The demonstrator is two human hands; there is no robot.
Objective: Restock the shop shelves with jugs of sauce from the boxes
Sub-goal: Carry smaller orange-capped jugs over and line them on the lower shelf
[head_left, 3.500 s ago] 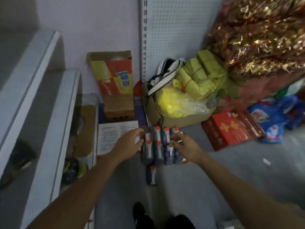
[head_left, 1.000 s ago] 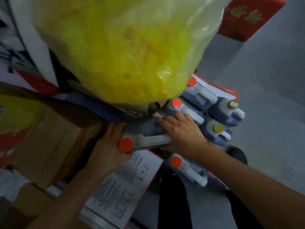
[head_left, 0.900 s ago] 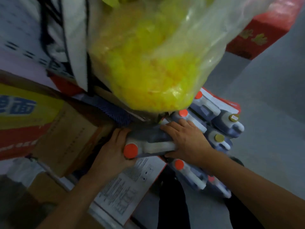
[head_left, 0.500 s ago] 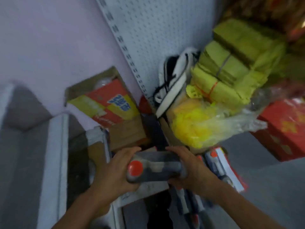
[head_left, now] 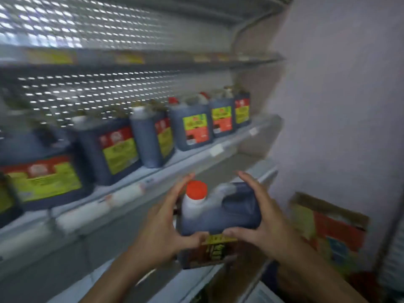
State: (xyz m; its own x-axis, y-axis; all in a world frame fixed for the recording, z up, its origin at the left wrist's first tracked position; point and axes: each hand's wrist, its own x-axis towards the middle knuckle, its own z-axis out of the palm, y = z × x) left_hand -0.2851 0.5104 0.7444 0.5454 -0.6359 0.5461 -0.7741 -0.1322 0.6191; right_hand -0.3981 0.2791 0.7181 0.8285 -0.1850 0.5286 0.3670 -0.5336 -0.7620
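I hold a dark sauce jug (head_left: 220, 213) with an orange cap (head_left: 196, 190) upright between both hands, in front of the shelves. My left hand (head_left: 162, 228) grips its left side and my right hand (head_left: 264, 221) grips its right side. Its yellow and red label faces down toward me. On the middle shelf (head_left: 216, 149) stands a row of several dark jugs (head_left: 192, 125) with yellow and red labels, running from the left edge to the wall. The view is blurred.
A pale wall (head_left: 338, 95) closes the shelves on the right. A red and yellow cardboard box (head_left: 328, 228) stands at the lower right. A top shelf (head_left: 131, 60) with price tags runs above, and a lower shelf edge (head_left: 264, 171) lies behind the held jug.
Both hands took one jug from the pack on the floor and lifted it. My view swung from the floor boxes up to the shelves, and the jug now stands upright.
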